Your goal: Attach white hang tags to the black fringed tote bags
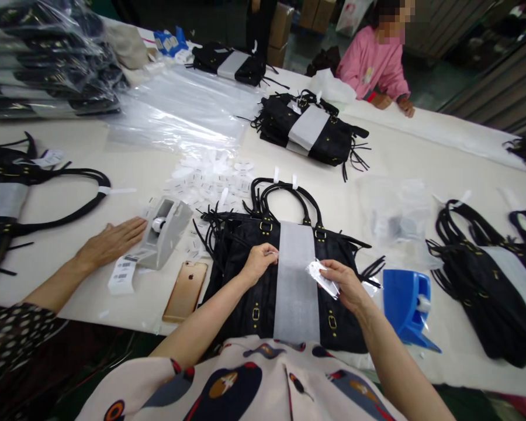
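Black handbag (263, 292) lies on the worktop (342, 202), a grey band (297, 298) across its middle; above it, the left hand (258, 264) pinches a small pale piece (272, 253), and the right hand (344, 282) grips a small clear packet (322, 278) over the band's edge

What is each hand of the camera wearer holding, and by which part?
Right hand: shiny plastic packet, by one edge. Left hand: small pale piece, pinched; part unclear.

At the bottom centre of the frame, my top (245, 386) is pale pinkish cream, printed with large rounded shapes in navy, grey, red and orange. My forearms (201, 317) are bare.
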Demonstrator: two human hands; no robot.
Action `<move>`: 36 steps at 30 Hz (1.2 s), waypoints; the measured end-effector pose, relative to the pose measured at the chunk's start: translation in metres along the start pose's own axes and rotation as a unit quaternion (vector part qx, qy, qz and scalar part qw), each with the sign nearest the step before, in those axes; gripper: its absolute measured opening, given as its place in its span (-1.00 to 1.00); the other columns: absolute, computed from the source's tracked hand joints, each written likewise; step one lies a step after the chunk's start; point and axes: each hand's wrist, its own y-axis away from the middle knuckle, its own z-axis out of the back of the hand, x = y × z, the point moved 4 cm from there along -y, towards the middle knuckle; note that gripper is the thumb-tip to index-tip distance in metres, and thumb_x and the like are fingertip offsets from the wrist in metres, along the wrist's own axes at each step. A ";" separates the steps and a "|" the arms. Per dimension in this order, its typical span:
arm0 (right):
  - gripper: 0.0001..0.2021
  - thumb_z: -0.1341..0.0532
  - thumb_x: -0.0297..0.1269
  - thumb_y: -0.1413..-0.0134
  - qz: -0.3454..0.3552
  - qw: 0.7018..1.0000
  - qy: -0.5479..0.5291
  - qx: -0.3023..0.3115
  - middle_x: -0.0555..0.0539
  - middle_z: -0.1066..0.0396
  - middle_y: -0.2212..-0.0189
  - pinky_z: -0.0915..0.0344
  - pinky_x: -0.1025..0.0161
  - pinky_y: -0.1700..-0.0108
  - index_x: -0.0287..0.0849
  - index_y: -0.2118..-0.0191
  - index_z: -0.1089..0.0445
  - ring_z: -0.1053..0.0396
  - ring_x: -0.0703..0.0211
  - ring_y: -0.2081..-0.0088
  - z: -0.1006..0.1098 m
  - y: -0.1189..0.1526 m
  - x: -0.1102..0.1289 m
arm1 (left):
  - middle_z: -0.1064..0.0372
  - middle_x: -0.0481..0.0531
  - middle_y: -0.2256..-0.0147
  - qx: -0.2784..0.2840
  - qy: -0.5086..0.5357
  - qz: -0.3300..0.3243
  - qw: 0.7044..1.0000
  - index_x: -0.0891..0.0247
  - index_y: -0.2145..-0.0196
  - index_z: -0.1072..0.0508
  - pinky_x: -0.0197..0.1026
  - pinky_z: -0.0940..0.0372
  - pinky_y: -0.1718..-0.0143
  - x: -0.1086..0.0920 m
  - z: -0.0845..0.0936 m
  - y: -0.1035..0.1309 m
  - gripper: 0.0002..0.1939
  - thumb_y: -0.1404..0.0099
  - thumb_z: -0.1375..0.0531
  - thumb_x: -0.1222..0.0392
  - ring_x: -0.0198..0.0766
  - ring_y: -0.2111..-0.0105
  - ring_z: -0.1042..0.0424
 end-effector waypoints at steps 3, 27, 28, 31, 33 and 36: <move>-0.70 -0.37 -0.26 0.44 -0.010 1.000 0.026 -0.013 0.00 -0.40 0.57 -0.16 0.35 0.56 -0.22 0.45 -0.36 -0.27 0.30 0.61 0.003 -0.012 -0.010 | -0.34 -0.06 0.62 0.048 -0.042 0.043 0.997 0.37 0.52 -0.42 -0.38 -0.15 0.59 0.004 0.009 -0.007 -0.94 0.05 -0.18 0.35 -0.42 0.63 -0.31; -0.71 -0.35 -0.23 0.36 -0.027 0.999 0.022 0.041 0.01 -0.43 0.53 -0.16 0.33 0.49 -0.19 0.39 -0.38 -0.29 0.29 0.58 0.010 -0.025 -0.017 | -0.46 -0.08 0.39 0.116 -0.402 -0.050 0.907 0.18 0.40 -0.51 -0.31 -0.20 0.30 0.005 -0.007 -0.034 -0.84 -0.10 -0.13 0.18 -0.30 0.34 -0.40; -0.71 -0.35 -0.22 0.36 -0.027 0.998 0.025 0.041 0.01 -0.42 0.53 -0.16 0.33 0.49 -0.20 0.39 -0.38 -0.29 0.28 0.58 0.012 -0.027 -0.020 | -0.46 -0.09 0.44 0.131 -0.382 -0.033 0.914 0.19 0.42 -0.51 -0.32 -0.20 0.32 0.007 -0.003 -0.034 -0.85 -0.08 -0.15 0.17 -0.31 0.37 -0.40; -0.72 -0.31 -0.19 0.30 -0.013 0.996 0.078 0.044 0.01 -0.41 0.54 -0.13 0.31 0.51 -0.19 0.37 -0.36 -0.27 0.26 0.58 0.014 -0.030 -0.027 | -0.42 -0.09 0.54 0.142 -0.362 -0.004 0.921 0.23 0.46 -0.50 -0.34 -0.18 0.41 0.011 0.004 -0.033 -0.85 -0.05 -0.15 0.16 -0.33 0.45 -0.38; -0.75 -0.24 -0.15 0.20 0.023 0.982 0.180 0.052 -0.01 -0.40 0.52 -0.17 0.27 0.47 -0.17 0.34 -0.36 -0.30 0.21 0.53 0.013 -0.031 -0.026 | -0.40 -0.09 0.54 0.121 -0.378 -0.012 0.918 0.24 0.46 -0.48 -0.34 -0.16 0.44 0.010 0.005 -0.031 -0.85 -0.06 -0.13 0.17 -0.33 0.47 -0.36; -0.73 -0.18 -0.14 0.12 0.167 0.901 0.400 0.011 -0.11 -0.41 0.28 -0.23 0.09 0.20 -0.13 0.26 -0.38 -0.33 0.02 0.23 0.000 -0.029 -0.011 | -0.39 -0.08 0.51 0.098 -0.422 -0.051 0.900 0.22 0.41 -0.46 -0.33 -0.15 0.43 0.002 0.002 -0.026 -0.83 -0.13 -0.07 0.21 -0.33 0.46 -0.35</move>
